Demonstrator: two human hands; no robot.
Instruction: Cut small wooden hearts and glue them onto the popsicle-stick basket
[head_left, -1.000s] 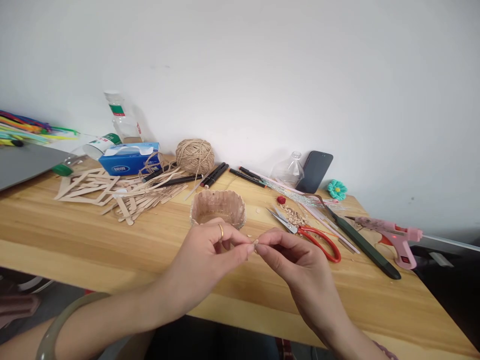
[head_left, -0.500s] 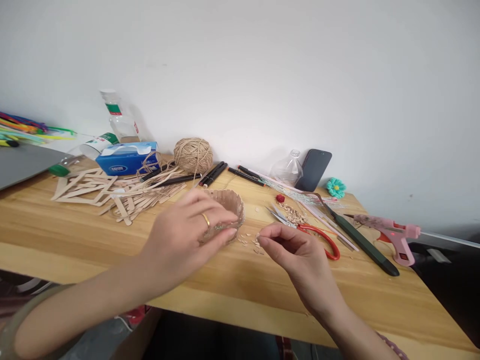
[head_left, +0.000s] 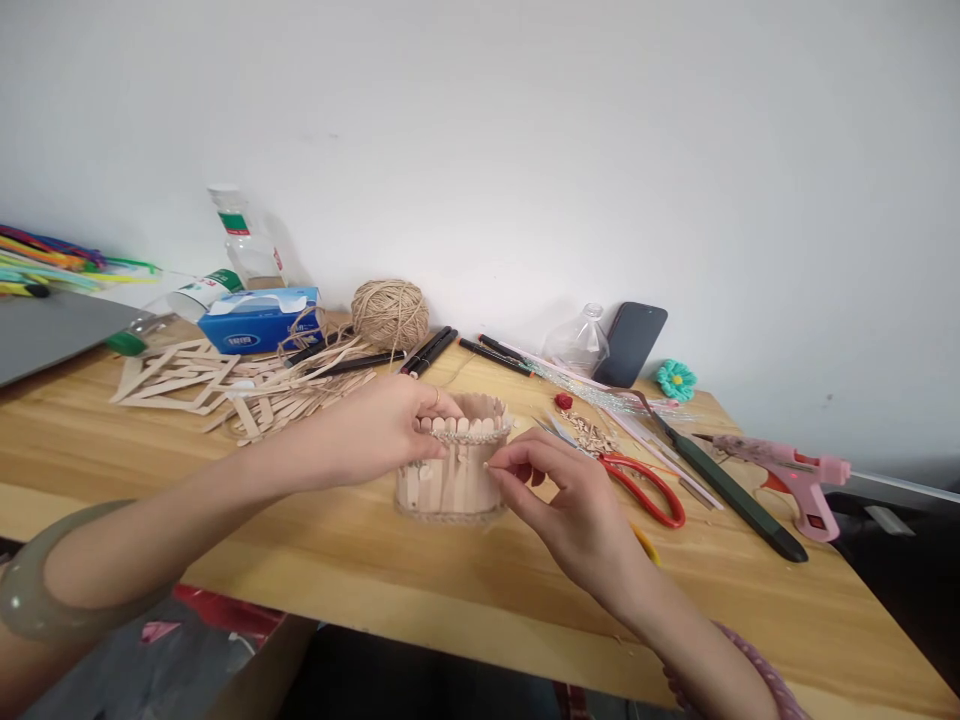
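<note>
a pale wall [head_left: 480, 150] rises behind a wooden table [head_left: 337, 545]; near the table's middle is a small stick basket [head_left: 446, 485], braided cord around its top and base; the left hand [head_left: 397, 425] grips its rim, thumb outside; the right hand [head_left: 566, 495] pinches a tiny pale chip [head_left: 487, 466] at the basket's side, contact unclear; red-handled scissors [head_left: 645, 490] lie just beyond
</note>
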